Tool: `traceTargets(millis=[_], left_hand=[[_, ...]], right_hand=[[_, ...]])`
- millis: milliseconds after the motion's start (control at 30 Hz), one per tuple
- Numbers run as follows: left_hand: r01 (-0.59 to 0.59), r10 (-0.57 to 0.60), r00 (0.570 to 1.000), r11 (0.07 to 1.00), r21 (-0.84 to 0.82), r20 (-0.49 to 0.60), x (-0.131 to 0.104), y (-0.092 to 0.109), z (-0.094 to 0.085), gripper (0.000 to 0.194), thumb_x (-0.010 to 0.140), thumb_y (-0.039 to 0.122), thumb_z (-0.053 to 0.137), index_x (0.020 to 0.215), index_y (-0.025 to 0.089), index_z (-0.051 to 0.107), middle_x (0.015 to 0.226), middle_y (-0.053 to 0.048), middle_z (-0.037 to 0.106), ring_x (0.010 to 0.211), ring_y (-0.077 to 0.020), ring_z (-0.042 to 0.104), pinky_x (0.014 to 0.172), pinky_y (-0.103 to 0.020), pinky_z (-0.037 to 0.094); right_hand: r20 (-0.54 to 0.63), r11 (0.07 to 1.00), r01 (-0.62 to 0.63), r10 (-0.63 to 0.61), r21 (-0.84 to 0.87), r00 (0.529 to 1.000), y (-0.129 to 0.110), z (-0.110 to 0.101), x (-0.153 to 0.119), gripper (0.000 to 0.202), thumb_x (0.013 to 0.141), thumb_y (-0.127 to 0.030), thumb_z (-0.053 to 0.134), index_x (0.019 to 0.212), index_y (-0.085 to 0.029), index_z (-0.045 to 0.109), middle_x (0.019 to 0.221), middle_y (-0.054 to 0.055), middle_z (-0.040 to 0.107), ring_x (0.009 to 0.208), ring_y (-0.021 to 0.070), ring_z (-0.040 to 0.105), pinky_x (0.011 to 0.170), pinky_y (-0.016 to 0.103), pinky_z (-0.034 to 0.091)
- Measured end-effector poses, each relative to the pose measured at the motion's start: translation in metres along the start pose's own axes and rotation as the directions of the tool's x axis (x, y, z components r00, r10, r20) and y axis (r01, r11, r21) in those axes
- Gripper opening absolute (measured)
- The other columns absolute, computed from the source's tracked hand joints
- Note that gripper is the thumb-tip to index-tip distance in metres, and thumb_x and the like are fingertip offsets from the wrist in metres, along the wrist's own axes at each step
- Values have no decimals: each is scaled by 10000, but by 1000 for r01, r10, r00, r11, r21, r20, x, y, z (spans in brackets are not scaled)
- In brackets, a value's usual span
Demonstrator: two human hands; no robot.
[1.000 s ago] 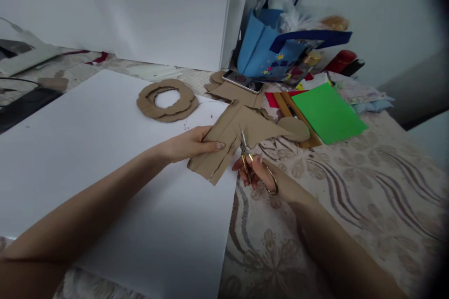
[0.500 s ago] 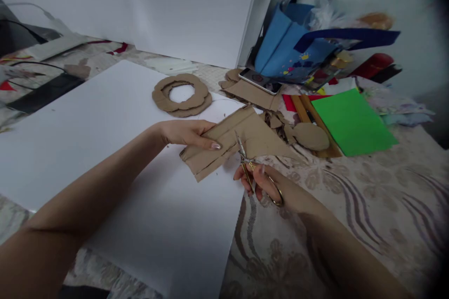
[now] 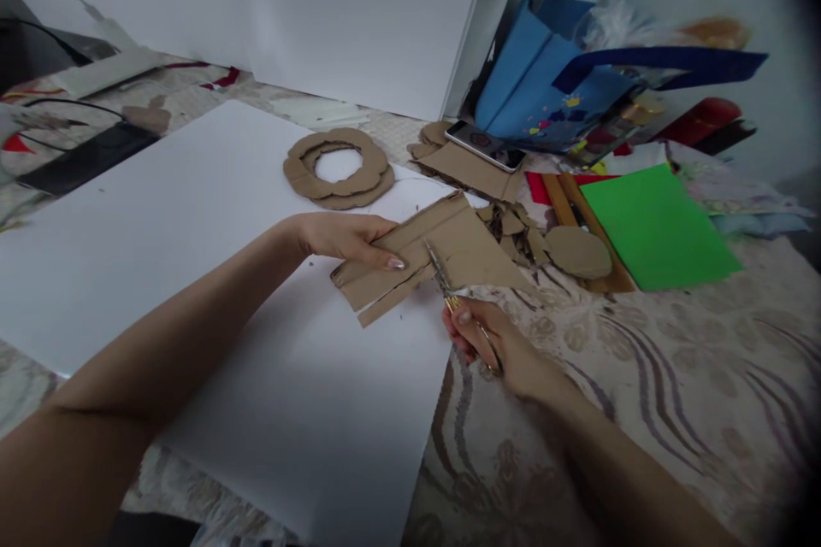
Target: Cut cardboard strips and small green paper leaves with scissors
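My left hand (image 3: 356,241) grips a flat piece of brown cardboard (image 3: 458,235), thumb on top and fingers hidden beneath. A long slit runs through the cardboard from its near left edge, leaving a strip along the lower side. My right hand (image 3: 478,329) is closed around the handles of gold-handled scissors (image 3: 438,267). Their blades lie at the inner end of the slit and look closed together on the cardboard. Beyond my left hand, two scalloped cardboard rings (image 3: 298,171) rest stacked on a large white sheet (image 3: 308,419).
Cardboard scraps (image 3: 510,226) and a cardboard oval (image 3: 579,252) lie to the right, beside green sheets (image 3: 660,226). A phone (image 3: 484,145) rests on cardboard near a blue bag (image 3: 545,73). At far left is a black flat object (image 3: 90,158). A patterned cloth (image 3: 641,410) covers the table.
The scissors have closed, with their handles drawn together in my right hand. The slit near the cardboard's left end gapes wider. The whole view has shifted slightly.
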State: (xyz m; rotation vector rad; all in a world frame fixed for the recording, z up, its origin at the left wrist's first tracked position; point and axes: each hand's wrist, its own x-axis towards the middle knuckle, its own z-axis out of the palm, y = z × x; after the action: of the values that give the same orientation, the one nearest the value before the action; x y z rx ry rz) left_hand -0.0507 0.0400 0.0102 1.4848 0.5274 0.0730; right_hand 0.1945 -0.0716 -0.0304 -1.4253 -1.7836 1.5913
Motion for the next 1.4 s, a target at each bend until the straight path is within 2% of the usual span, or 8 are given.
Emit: traceTargets(millis=[400,533,667,800,900,967,1167,1400], left_hand=[[-16,16,1000,998,56,-1,2,-4,-3,301,788,373,634,993,154,630,925,-64,697,784,-165,634,681,-231,507],[-7,13,995,998,55,-97,0,-1,-2,262,781,363,645,944,159,632,883,-47,694,746,-153,631,635,-215,498],[-46,38,952,999,-18,-303,1,1,-1,262,777,344,652,952,149,636,897,-57,694,769,-167,647,677,-248,511],[-167,60,870,970,-177,-489,8,2,6,307,772,322,665,1014,143,605,930,-72,686,810,-174,647,742,-293,525],[-253,94,846,937,-240,-525,16,2,20,312,782,305,660,1039,142,593,999,-90,676,861,-178,639,763,-293,524],[-283,123,852,926,-249,-509,22,2,33,310,791,304,652,1046,139,592,1033,-96,668,885,-177,633,779,-289,519],[-263,110,890,917,-300,-442,31,2,69,309,806,334,628,1047,146,584,1009,-86,675,858,-173,632,766,-297,516],[-213,5,772,944,-251,-636,36,0,81,328,780,453,617,903,153,566,830,-44,654,679,-148,599,612,-277,504]], right_hand=[[-24,993,-24,27,119,999,-10,5,-2,510,823,-680,393,684,-193,452,549,-40,392,466,91,369,440,222,288],[80,981,39,-55,191,995,-6,-2,-4,591,827,-722,279,861,-197,548,641,-13,452,537,116,422,474,237,305],[108,974,67,-92,216,990,1,-7,-6,636,804,-747,288,919,-194,580,663,5,491,548,128,438,477,253,300],[-135,978,146,-126,150,983,-7,-3,-10,458,838,-616,453,849,-180,594,605,-12,469,556,125,433,515,256,315],[-482,973,212,-145,87,864,-16,3,-9,355,819,-534,549,818,-182,598,584,-14,493,555,131,454,517,258,335],[-598,972,223,-136,74,790,-19,7,-6,308,806,-483,589,872,-184,613,615,-8,531,567,137,481,529,261,364],[-567,955,253,-123,156,815,-19,17,0,231,797,-413,612,745,-194,562,589,-28,512,538,122,464,493,242,363],[-534,917,299,-118,265,837,-15,28,-1,284,811,-397,593,640,-191,498,529,-43,485,498,104,452,473,225,347]])
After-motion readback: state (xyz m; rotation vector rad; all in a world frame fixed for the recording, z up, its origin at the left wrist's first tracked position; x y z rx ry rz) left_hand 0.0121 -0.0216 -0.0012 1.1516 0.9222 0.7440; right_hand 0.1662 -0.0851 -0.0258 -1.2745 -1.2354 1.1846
